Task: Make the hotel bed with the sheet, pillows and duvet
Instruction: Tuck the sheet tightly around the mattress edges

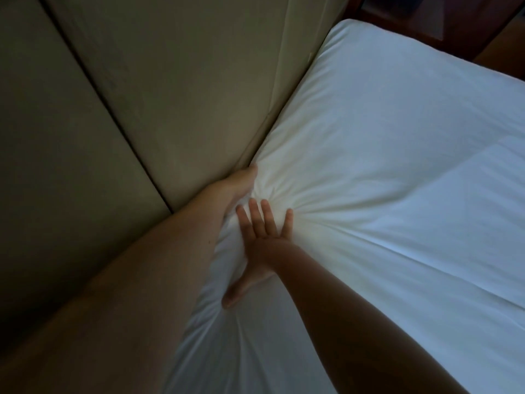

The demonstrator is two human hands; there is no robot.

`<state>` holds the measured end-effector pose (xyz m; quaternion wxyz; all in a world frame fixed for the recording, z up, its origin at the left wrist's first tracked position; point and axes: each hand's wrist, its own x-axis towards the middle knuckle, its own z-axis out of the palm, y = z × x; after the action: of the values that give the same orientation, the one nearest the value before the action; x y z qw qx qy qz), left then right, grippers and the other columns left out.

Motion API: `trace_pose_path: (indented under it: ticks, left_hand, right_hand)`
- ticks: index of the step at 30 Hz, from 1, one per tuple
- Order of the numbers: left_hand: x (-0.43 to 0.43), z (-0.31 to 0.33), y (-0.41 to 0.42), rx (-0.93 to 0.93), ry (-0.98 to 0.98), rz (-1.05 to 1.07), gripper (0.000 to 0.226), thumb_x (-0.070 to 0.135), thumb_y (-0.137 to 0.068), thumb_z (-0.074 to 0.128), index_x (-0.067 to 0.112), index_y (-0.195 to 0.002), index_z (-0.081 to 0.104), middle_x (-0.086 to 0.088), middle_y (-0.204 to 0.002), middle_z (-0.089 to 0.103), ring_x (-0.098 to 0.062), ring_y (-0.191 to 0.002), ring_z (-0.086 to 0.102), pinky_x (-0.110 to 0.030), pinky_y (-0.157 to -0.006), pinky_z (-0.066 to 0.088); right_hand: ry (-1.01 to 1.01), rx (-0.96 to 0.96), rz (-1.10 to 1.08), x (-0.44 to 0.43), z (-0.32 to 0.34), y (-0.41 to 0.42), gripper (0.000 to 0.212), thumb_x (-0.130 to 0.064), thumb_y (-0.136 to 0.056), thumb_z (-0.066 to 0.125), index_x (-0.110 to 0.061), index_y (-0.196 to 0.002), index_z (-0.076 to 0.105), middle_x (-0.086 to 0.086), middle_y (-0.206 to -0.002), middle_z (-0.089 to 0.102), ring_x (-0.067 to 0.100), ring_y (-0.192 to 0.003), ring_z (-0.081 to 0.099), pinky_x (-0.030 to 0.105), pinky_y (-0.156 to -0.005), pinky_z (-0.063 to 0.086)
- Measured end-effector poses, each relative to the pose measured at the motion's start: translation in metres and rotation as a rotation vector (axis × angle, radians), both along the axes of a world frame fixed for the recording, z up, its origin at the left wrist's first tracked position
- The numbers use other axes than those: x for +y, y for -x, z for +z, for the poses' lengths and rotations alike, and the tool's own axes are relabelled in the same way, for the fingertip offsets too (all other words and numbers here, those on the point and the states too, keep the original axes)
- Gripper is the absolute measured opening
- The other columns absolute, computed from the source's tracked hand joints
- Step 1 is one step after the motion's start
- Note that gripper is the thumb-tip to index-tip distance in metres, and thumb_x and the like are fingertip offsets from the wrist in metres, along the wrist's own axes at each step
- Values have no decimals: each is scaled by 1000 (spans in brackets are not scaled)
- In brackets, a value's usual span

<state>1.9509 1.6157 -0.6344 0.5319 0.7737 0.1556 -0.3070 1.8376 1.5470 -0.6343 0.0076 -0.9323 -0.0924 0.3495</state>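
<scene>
Splayed flat, the right hand [262, 244] pins the soft, limp sheet [397, 194] at frame centre, while the left hand [245, 181], its grip hidden, meets the bunched edge by the headboard [170, 109], likely the best hold.

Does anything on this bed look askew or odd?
Only the sheet: it bunches into creases fanning out where the right hand presses it beside the headboard. Elsewhere it lies smooth; no damage shows.
</scene>
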Motion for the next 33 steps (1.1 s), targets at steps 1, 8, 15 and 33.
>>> trace_pose_path:
  ticks: [1, 8, 15, 33]
  left_hand:
    - [1, -9, 0, 1, 6, 35, 77, 64, -88, 32, 9, -140, 47, -7, -149, 39, -20, -138, 35, -32, -117, 20]
    - [4, 5, 18, -4, -34, 13, 73, 62, -95, 21, 13, -147, 36, -8, -154, 30, -22, -142, 28, -33, -118, 16]
    - [52, -23, 82, -231, -112, -142, 46, 31, -104, 29, 13, -146, 37, -7, -151, 38, -20, -138, 35, -26, -114, 23]
    - [175, -21, 295, -367, -427, -213, 46, 35, -103, 30, 25, -148, 28, -3, -147, 42, -24, -132, 44, -45, -109, 37]
  right_hand:
    - [-1, -5, -1, 0, -1, 0, 157, -77, -48, 76, -24, -143, -37, 0, -142, -49, 24, -133, -45, 69, -99, -25]
    - [-8, -4, -3, -2, -4, 0, 157, -78, -48, 74, -23, -142, -38, 0, -143, -50, 24, -132, -46, 69, -100, -24]
    - [38, -124, -10, 5, -8, 1, 161, -86, -36, 68, -23, -145, -34, 1, -150, -42, 25, -139, -38, 68, -102, -25]
    - [-57, -419, 6, 110, -8, 214, 89, -91, -73, 17, -51, -149, -7, 3, -161, -19, 37, -145, -23, 66, -111, -10]
